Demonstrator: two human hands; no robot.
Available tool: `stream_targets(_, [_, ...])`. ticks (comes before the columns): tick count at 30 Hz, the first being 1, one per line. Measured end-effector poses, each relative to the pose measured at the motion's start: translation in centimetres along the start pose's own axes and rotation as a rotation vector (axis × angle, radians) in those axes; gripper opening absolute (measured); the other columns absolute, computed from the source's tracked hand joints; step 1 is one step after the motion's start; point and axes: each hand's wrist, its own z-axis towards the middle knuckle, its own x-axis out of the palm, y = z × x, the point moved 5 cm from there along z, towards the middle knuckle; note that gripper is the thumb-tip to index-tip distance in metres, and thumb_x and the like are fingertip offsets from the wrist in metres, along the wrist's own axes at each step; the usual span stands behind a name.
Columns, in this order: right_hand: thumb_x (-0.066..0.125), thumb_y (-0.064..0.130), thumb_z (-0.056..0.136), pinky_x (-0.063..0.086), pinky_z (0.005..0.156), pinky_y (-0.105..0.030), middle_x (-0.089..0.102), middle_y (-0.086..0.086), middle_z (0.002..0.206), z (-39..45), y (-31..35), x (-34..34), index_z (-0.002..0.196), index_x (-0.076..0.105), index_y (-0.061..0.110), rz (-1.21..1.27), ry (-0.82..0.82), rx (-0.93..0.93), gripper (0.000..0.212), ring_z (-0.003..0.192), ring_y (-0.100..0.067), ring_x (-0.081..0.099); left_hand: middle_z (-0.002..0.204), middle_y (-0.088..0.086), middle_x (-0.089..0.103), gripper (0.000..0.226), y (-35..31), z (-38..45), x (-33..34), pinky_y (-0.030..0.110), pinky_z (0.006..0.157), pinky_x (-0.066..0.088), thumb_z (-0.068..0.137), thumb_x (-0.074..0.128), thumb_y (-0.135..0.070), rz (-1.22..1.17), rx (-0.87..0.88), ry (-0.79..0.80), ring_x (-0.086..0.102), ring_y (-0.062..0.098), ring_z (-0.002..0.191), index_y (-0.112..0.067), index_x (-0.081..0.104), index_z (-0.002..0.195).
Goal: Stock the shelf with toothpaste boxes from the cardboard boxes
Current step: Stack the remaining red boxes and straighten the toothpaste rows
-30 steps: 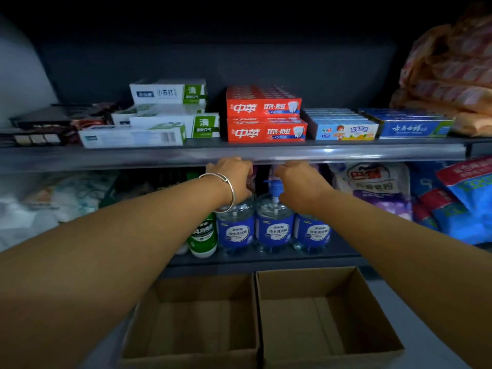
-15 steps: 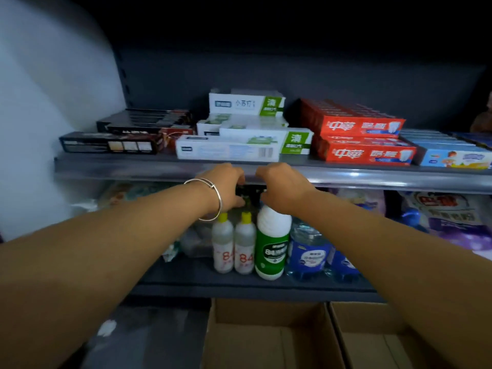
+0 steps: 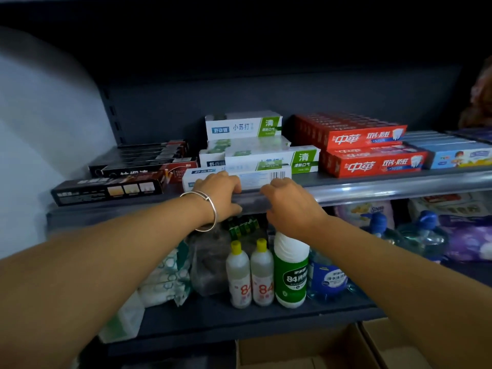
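A white toothpaste box [image 3: 255,177] lies lengthwise at the front lip of the shelf [image 3: 372,189], its barcode side facing out. The left hand [image 3: 218,194] curls over its left part, fingers [image 3: 229,182] bent onto the box face. The right hand [image 3: 290,202] sits just right of it, fingers [image 3: 274,186] curled at the shelf lip below the barcode; whether they touch the box or only the rail cannot be told. A bracelet [image 3: 205,209] circles the left wrist.

The box looks light, stiff and smooth, a thin carton that would dent if squeezed hard. It is best held by its long edges or pushed flat on its face, and should slide easily on the shelf.

Just behind the fingers, more white and green boxes [image 3: 271,155] are stacked unevenly. Right of the fingers stand red boxes [image 3: 372,155], then blue boxes [image 3: 458,155]. Left of the fingers lie black boxes [image 3: 111,189].

Below the hands, bottles [image 3: 266,275] stand on a lower shelf. At the bottom edge the rim of a cardboard box [image 3: 306,350] shows, cut off, so its contents are hidden. The upper scene is dark and the far right blurred.
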Motion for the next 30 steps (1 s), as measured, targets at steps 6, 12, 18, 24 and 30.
stream_targets(6, [0.048,0.011,0.088,0.04,0.093,-0.04,0.051,-0.014,0.122,5.1,0.1,-0.5,0.121,0.055,0.005,-0.047,-0.127,0.02,0.035,0.113,-0.031,0.042,0.12,0.007,0.05,0.039,3.4,2.6,-1.7,0.038,0.096,0.041,0.081,0.067,-0.029,-0.054,0.028,-0.162,0.046,0.026,0.114,-0.015,0.055,0.115])
stream_targets(12, [0.047,0.0,0.088,0.041,0.096,-0.04,0.052,-0.013,0.124,10.5,-1.2,-1.9,0.126,0.054,0.007,-0.114,-0.105,0.062,0.039,0.117,-0.031,0.043,0.126,0.01,0.048,0.037,5.8,6.0,-3.0,0.045,0.101,0.039,0.089,0.056,-0.033,-0.061,-0.016,-0.141,0.044,0.03,0.119,-0.014,0.053,0.12])
stream_targets(18, [0.048,-0.005,0.088,0.045,0.096,-0.037,0.049,-0.011,0.132,13.4,-4.3,-2.7,0.136,0.045,0.014,-0.238,0.15,0.11,0.052,0.118,-0.029,0.049,0.125,0.007,0.053,0.035,6.0,9.2,-2.9,0.042,0.099,0.041,0.093,0.049,-0.034,-0.087,-0.069,-0.082,0.047,0.028,0.117,-0.013,0.054,0.121])
stream_targets(24, [0.046,-0.004,0.091,0.046,0.089,-0.031,0.049,-0.012,0.131,14.4,-7.1,-1.1,0.138,0.042,0.015,-0.189,0.376,0.124,0.051,0.112,-0.028,0.055,0.127,0.009,0.053,0.041,5.4,11.5,-2.7,0.037,0.098,0.043,0.095,0.044,-0.036,-0.073,-0.084,0.004,0.051,0.027,0.114,-0.012,0.046,0.129])
stream_targets(30, [0.052,0.001,0.091,0.045,0.087,-0.031,0.051,-0.01,0.129,15.0,-7.7,-0.6,0.138,0.042,0.016,-0.146,0.393,0.078,0.05,0.11,-0.026,0.055,0.128,0.011,0.053,0.041,4.7,11.8,-2.5,0.037,0.099,0.044,0.096,0.042,-0.033,-0.055,-0.098,0.03,0.052,0.027,0.113,-0.008,0.053,0.126])
